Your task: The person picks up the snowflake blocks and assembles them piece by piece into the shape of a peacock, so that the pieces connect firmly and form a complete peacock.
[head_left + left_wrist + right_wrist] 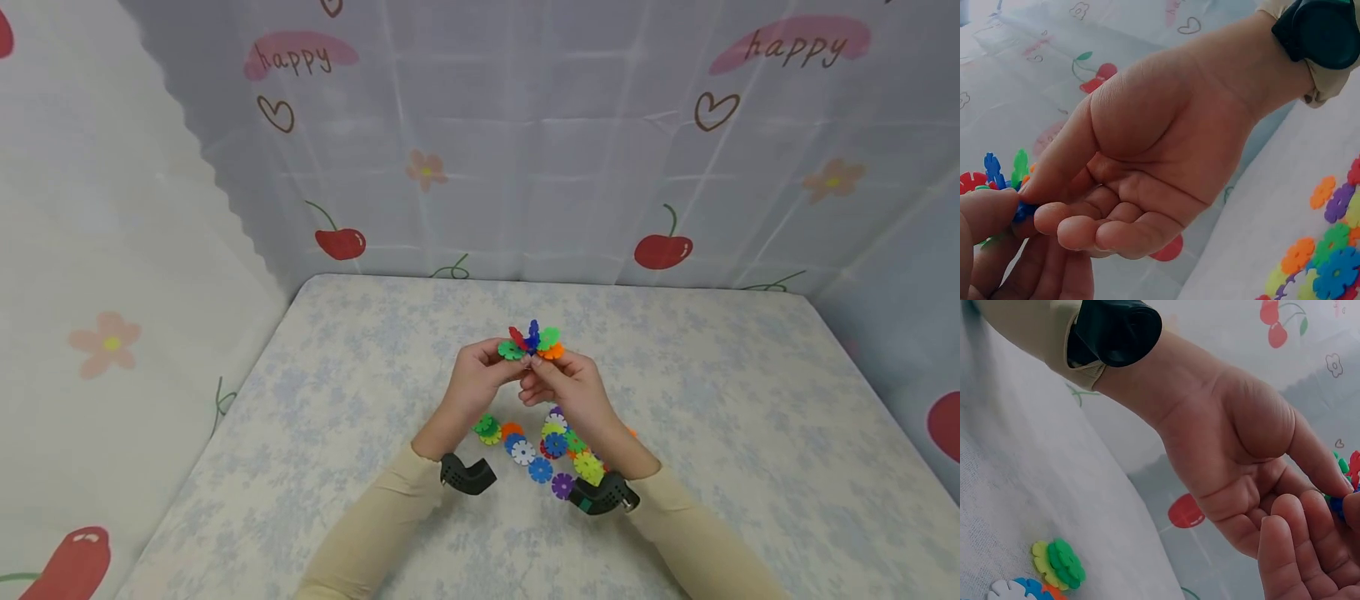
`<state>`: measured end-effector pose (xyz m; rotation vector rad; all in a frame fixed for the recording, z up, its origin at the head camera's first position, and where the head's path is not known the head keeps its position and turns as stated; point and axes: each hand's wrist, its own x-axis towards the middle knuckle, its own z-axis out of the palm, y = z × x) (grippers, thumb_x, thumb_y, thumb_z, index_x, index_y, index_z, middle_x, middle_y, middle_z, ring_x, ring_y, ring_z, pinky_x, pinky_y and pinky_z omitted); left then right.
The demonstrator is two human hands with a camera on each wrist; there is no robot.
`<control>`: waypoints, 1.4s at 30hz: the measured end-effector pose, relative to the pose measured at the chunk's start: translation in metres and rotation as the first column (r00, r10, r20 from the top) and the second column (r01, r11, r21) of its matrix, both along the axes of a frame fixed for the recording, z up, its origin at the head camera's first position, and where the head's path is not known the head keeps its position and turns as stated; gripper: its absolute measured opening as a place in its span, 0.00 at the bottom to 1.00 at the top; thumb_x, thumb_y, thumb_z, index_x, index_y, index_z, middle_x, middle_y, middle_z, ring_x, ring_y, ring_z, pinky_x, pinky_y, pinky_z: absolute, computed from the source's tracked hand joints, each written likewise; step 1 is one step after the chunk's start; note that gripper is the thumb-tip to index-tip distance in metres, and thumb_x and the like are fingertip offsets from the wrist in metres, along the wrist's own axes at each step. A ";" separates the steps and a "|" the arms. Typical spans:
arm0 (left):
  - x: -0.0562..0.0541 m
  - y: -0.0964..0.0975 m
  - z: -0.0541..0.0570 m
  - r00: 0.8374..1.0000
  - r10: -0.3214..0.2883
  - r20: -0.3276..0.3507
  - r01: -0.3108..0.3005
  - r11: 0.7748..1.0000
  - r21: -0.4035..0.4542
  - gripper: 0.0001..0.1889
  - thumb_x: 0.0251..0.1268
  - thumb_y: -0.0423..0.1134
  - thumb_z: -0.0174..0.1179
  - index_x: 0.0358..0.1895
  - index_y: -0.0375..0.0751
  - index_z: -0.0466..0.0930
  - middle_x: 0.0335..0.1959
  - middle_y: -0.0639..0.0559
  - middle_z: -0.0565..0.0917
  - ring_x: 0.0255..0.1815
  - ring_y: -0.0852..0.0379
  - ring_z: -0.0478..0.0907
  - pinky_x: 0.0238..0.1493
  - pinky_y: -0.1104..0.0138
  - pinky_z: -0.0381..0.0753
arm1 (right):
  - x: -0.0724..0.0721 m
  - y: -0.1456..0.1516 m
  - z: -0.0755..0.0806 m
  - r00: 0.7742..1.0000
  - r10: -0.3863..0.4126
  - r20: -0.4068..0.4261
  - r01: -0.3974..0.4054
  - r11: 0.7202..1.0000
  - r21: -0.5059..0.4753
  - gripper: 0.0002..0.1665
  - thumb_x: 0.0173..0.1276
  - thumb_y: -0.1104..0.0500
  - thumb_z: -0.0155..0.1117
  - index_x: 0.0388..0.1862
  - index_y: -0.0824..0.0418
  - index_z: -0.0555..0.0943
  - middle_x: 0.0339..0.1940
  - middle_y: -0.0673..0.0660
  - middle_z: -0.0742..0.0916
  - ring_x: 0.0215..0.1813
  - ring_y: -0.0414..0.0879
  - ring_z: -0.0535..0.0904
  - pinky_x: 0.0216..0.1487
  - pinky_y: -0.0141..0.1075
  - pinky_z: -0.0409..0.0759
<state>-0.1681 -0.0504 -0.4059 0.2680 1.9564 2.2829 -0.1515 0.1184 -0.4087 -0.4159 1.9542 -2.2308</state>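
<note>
Above the table, both hands pinch a cluster of joined notched plastic discs (533,335), coloured red, blue, green and orange. My left hand (477,379) holds its left side, near a green disc (512,350). On the other side my right hand (567,381) pinches between thumb and finger, below an orange disc (552,352). In the left wrist view the two hands meet at a blue disc (1024,212), mostly covered by fingertips. The right hand's other fingers curl loosely toward its palm. In the right wrist view only the cluster's edge (1336,506) shows.
Loose notched discs lie on the pale floral table (360,333) under the hands, among them a white disc (522,452), a purple disc (562,486) and a yellow disc (588,468). Forearms partly hide the pile. A printed curtain (510,167) hangs behind the table.
</note>
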 end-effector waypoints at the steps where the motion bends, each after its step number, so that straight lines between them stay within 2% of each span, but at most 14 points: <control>1: 0.000 0.001 0.000 1.000 -0.001 0.012 0.000 0.999 0.032 0.12 0.69 0.27 0.61 0.50 0.20 0.81 0.33 0.59 0.88 0.38 0.64 0.87 0.52 0.64 0.88 | 0.000 0.000 0.001 1.000 0.001 -0.002 -0.001 1.000 0.010 0.14 0.81 0.60 0.53 0.46 0.70 0.81 0.27 0.45 0.89 0.30 0.38 0.89 0.39 0.33 0.89; 5: 0.001 0.004 -0.001 0.999 0.012 0.047 -0.018 0.990 0.138 0.10 0.69 0.25 0.60 0.48 0.19 0.82 0.30 0.61 0.88 0.36 0.64 0.87 0.50 0.66 0.88 | -0.002 0.001 0.002 1.000 0.014 -0.010 -0.013 0.999 0.049 0.18 0.81 0.61 0.53 0.50 0.79 0.77 0.27 0.44 0.89 0.30 0.37 0.88 0.39 0.32 0.88; 8: 0.002 0.004 -0.002 0.998 0.028 0.048 -0.036 0.984 0.173 0.08 0.70 0.25 0.59 0.44 0.23 0.84 0.30 0.61 0.88 0.36 0.64 0.87 0.49 0.67 0.88 | -0.003 0.002 0.003 1.000 0.029 -0.008 -0.028 0.997 0.076 0.19 0.81 0.62 0.52 0.53 0.80 0.75 0.27 0.44 0.88 0.30 0.37 0.88 0.39 0.32 0.88; 15: 0.002 0.004 -0.004 0.998 0.065 -0.006 -0.063 0.988 0.144 0.09 0.72 0.29 0.58 0.44 0.23 0.83 0.31 0.62 0.89 0.39 0.63 0.88 0.54 0.62 0.87 | -0.005 0.006 0.005 0.997 0.072 -0.007 -0.070 0.985 0.159 0.19 0.80 0.62 0.53 0.54 0.80 0.76 0.28 0.45 0.88 0.31 0.38 0.88 0.39 0.32 0.88; 17: 0.002 0.004 -0.004 0.998 0.067 -0.004 -0.066 0.988 0.142 0.09 0.73 0.29 0.58 0.45 0.24 0.83 0.31 0.62 0.89 0.39 0.64 0.88 0.55 0.62 0.87 | -0.007 0.009 0.005 0.997 0.071 -0.022 -0.065 0.973 0.220 0.18 0.80 0.62 0.54 0.54 0.79 0.77 0.30 0.50 0.88 0.32 0.38 0.88 0.40 0.33 0.89; 20: 0.002 0.004 -0.005 0.996 0.087 0.027 -0.091 0.982 0.166 0.05 0.72 0.29 0.58 0.41 0.30 0.83 0.30 0.61 0.88 0.37 0.64 0.88 0.53 0.65 0.87 | -0.011 0.016 0.004 0.996 0.080 -0.049 -0.057 0.933 0.355 0.17 0.79 0.61 0.57 0.53 0.75 0.80 0.33 0.64 0.88 0.33 0.50 0.89 0.39 0.35 0.89; 22: 0.002 0.004 -0.005 0.994 0.102 0.048 -0.109 0.975 0.195 0.05 0.72 0.28 0.58 0.39 0.35 0.83 0.30 0.60 0.88 0.37 0.64 0.88 0.51 0.66 0.88 | -0.014 0.022 0.004 0.993 0.095 -0.071 -0.051 0.882 0.469 0.17 0.77 0.60 0.58 0.54 0.72 0.81 0.37 0.70 0.88 0.34 0.57 0.88 0.39 0.38 0.89; 24: 0.001 0.003 -0.006 0.991 0.110 0.072 -0.123 0.966 0.226 0.05 0.72 0.28 0.58 0.37 0.38 0.82 0.30 0.59 0.89 0.36 0.63 0.88 0.48 0.68 0.88 | -0.016 0.027 0.004 0.990 0.118 -0.080 -0.048 0.805 0.592 0.17 0.75 0.59 0.61 0.54 0.70 0.82 0.38 0.71 0.89 0.34 0.60 0.86 0.37 0.39 0.88; 26: 0.001 0.002 -0.007 0.989 0.098 0.109 -0.125 0.953 0.276 0.05 0.73 0.28 0.57 0.38 0.39 0.81 0.31 0.58 0.89 0.36 0.62 0.88 0.48 0.69 0.88 | -0.018 0.031 0.003 0.988 0.144 -0.062 -0.054 0.683 0.728 0.18 0.72 0.58 0.65 0.54 0.69 0.83 0.37 0.66 0.89 0.31 0.55 0.85 0.35 0.38 0.86; 30: -0.002 0.000 -0.006 0.974 0.071 0.215 -0.152 0.907 0.392 0.02 0.75 0.30 0.56 0.40 0.38 0.76 0.32 0.55 0.88 0.36 0.62 0.88 0.47 0.69 0.88 | -0.022 0.033 -0.004 0.977 0.211 0.031 -0.108 0.363 0.926 0.20 0.64 0.55 0.74 0.52 0.63 0.85 0.36 0.55 0.87 0.30 0.44 0.78 0.35 0.37 0.82; 32: -0.003 -0.001 -0.005 0.965 0.062 0.255 -0.171 0.885 0.433 0.02 0.76 0.31 0.56 0.41 0.38 0.75 0.32 0.54 0.88 0.36 0.62 0.88 0.46 0.69 0.88 | -0.024 0.032 -0.010 0.971 0.230 0.073 -0.133 0.258 0.957 0.20 0.60 0.54 0.77 0.49 0.60 0.85 0.36 0.53 0.86 0.32 0.45 0.76 0.38 0.39 0.82; 33: -0.003 -0.001 -0.005 0.963 0.059 0.264 -0.175 0.878 0.444 0.02 0.76 0.32 0.55 0.42 0.37 0.74 0.32 0.54 0.88 0.36 0.62 0.88 0.46 0.69 0.88 | -0.024 0.032 -0.013 0.969 0.235 0.080 -0.135 0.229 0.964 0.20 0.59 0.55 0.78 0.48 0.59 0.85 0.36 0.52 0.86 0.33 0.44 0.76 0.40 0.39 0.82; 35: -0.004 -0.002 -0.004 0.962 0.051 0.268 -0.173 0.874 0.454 0.02 0.77 0.32 0.55 0.43 0.37 0.74 0.32 0.54 0.88 0.36 0.62 0.88 0.46 0.69 0.88 | -0.025 0.032 -0.018 0.967 0.238 0.087 -0.140 0.216 0.966 0.18 0.57 0.55 0.79 0.45 0.58 0.85 0.36 0.51 0.86 0.34 0.45 0.76 0.41 0.39 0.83; 42: -0.004 -0.002 0.000 0.958 0.001 0.287 -0.149 0.855 0.496 0.09 0.77 0.32 0.48 0.36 0.43 0.76 0.33 0.54 0.88 0.39 0.60 0.87 0.48 0.68 0.88 | -0.030 0.035 -0.023 0.957 0.266 0.112 -0.191 0.292 0.937 0.12 0.59 0.61 0.77 0.40 0.57 0.84 0.31 0.52 0.83 0.32 0.45 0.75 0.35 0.36 0.78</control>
